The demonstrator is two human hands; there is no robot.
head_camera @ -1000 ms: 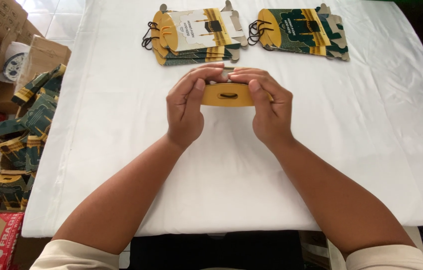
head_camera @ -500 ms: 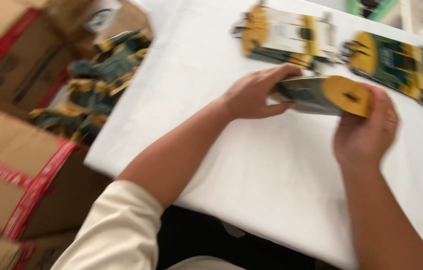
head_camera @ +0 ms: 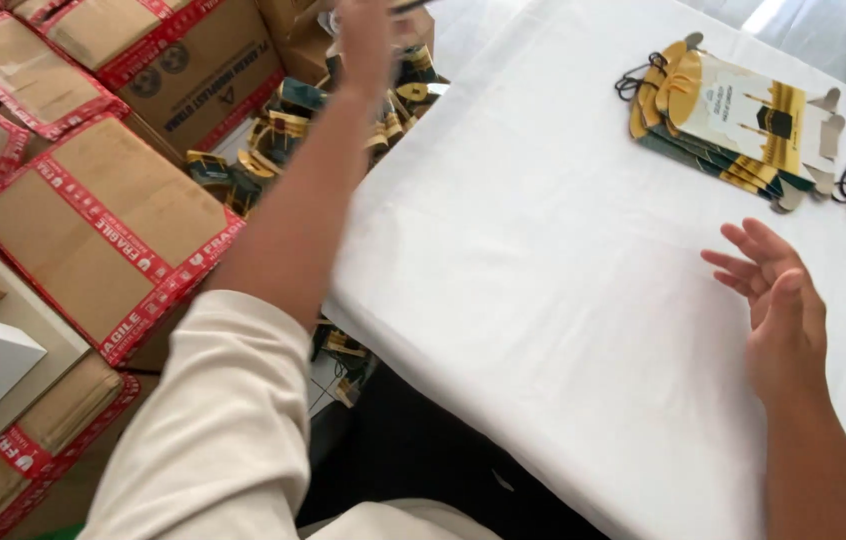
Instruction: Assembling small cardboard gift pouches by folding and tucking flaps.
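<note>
The right hand [head_camera: 778, 320] hovers just above the white table [head_camera: 543, 300], palm turned inward, its fingers [head_camera: 743, 262] spread loosely apart and holding nothing; it sits on the near side of the stack of flat green-and-yellow paper bags [head_camera: 733, 125] and well apart from it. The left hand [head_camera: 368, 35] is raised far out past the table's left edge, above the pile of similar folded bags [head_camera: 283, 135] lying between the table and the taped cardboard boxes [head_camera: 103, 215]. It is blurred and partly cut off by the frame's top edge; something thin and dark shows at its fingers, but whether they are clamped on it cannot be told.
</note>
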